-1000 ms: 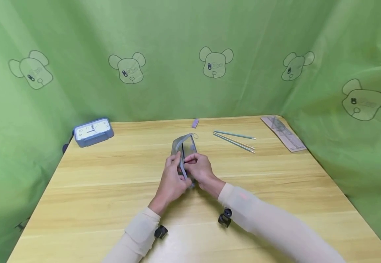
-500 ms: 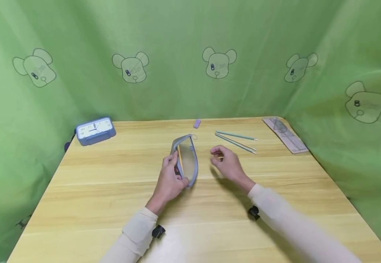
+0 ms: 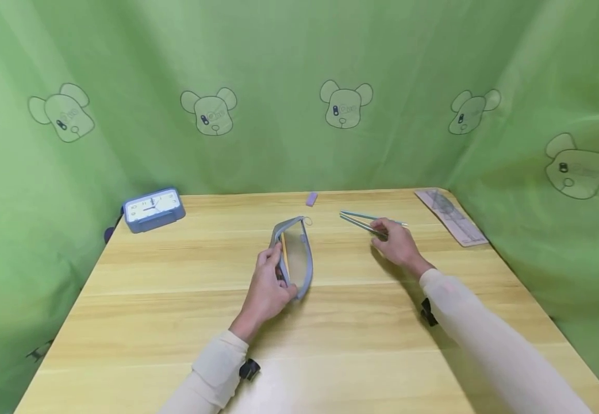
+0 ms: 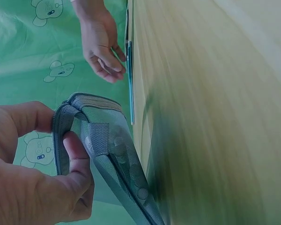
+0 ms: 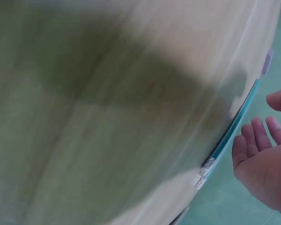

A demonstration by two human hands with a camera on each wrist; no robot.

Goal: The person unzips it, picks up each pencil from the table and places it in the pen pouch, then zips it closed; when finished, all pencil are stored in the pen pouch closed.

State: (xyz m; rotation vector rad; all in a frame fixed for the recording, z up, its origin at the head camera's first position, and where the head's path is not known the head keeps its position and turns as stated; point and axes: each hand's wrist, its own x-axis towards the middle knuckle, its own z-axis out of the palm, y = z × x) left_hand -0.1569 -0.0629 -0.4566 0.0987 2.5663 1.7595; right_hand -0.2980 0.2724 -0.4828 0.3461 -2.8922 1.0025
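Note:
My left hand (image 3: 265, 290) grips the near left edge of a grey-blue mesh pencil case (image 3: 309, 269), pinching its rim between thumb and fingers (image 4: 77, 159). The case's mouth gapes, and a yellow pencil (image 3: 285, 253) shows inside along the left wall. Over to the right, my right hand (image 3: 398, 244) hangs right at several loose pencils (image 3: 355, 222), covering part of them in the head view. Its thumb stands apart from the loosely bent fingers (image 5: 257, 136) in the right wrist view, with nothing between them. Teal pencils (image 5: 236, 123) lie just beside those fingertips.
A purple eraser (image 3: 311, 199) lies near the table's back edge. At the back left stands a blue alarm clock (image 3: 153, 210). A pack of rulers (image 3: 452, 217) lies at the back right. Green curtain (image 3: 279, 155) encloses the wooden table (image 3: 175, 322).
My right hand has come out of the pencil case and travelled right to the loose pencils. A yellow pencil now shows in the case. My left hand keeps its hold.

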